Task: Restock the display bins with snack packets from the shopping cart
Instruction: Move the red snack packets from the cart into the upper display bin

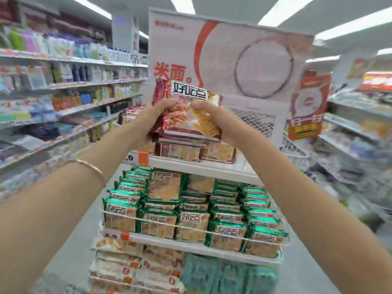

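Note:
Both my hands hold up a stack of red snack packets above the top bin of a tiered wire display stand. My left hand grips the stack's left side, and my right hand grips its right side with the thumb over the front. A few red packets lie in the top bin right under the held stack. The middle bin is packed with several green packets. The shopping cart is out of view.
White and teal packets fill the bottom bin. A tall white and red sign rises behind the stand. Stocked shelves line the left aisle, and more shelves stand on the right. Grey floor runs on both sides of the stand.

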